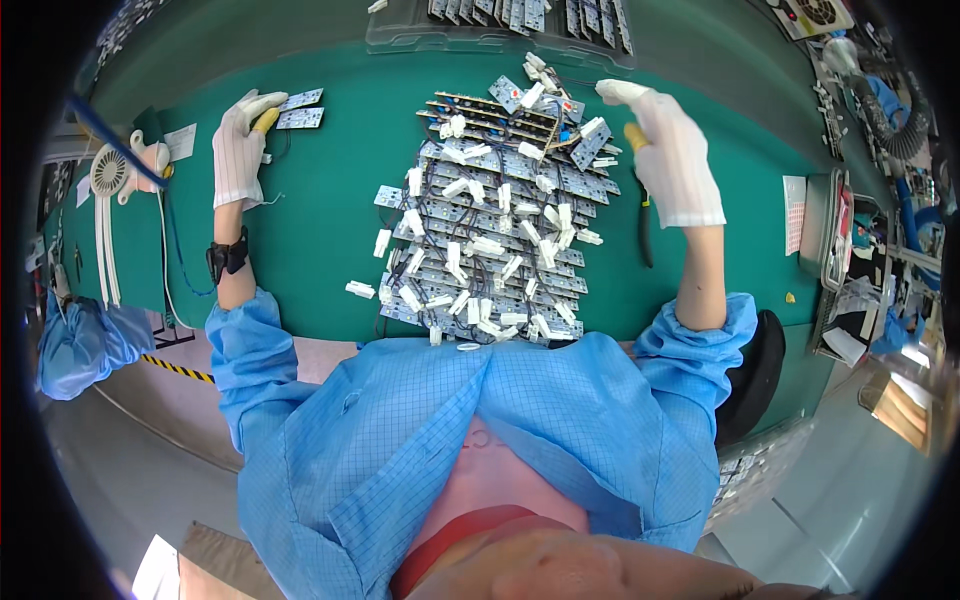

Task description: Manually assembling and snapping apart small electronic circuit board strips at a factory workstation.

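Note:
My left hand (238,150), in a white striped glove with a yellow thumb cover, is closed at the left edges of two small circuit boards (300,118). A thin wire with a white connector hangs below them. To the right, my right hand (672,155), gloved the same way, is held with fingers stretched out and thumb apart, nothing between them. It is just right of a large pile of circuit boards (500,180) with dark wires and white plug connectors (455,260). A loose board (591,146) is tilted at the pile's upper right, nearest that hand.
A black-handled tool (646,235) lies on the green mat (330,220), right of the pile. Clear plastic trays (440,38) of boards stand at the back. A small white fan (112,170) is at far left, a metal-edged bin (835,230) at far right.

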Tool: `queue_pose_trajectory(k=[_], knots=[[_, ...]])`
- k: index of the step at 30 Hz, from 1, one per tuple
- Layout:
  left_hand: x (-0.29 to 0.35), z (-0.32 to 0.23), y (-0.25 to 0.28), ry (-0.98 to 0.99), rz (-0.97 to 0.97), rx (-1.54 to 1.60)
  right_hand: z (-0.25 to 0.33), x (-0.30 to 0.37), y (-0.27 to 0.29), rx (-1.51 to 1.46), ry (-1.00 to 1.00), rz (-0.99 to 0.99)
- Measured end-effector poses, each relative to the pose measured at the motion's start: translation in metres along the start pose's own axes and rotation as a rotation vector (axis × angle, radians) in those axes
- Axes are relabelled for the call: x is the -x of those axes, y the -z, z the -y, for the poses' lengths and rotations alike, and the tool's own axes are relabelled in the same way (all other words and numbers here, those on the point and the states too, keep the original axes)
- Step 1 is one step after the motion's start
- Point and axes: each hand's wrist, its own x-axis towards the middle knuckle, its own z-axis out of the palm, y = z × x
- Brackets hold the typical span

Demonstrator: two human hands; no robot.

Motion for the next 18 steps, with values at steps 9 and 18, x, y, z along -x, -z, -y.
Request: queue_pose_trajectory(k=[9,18], knots=[[0.013,-0.033,0.02,-0.331,-0.335,0.131,0.021,0.005,0.023,-0.989,-0.262,-0.155],[0.055,-0.141,0.006,-0.646,-0.068,0.144,-0.005,-0.042,-0.013,-1.632,0.839,-0.469]])
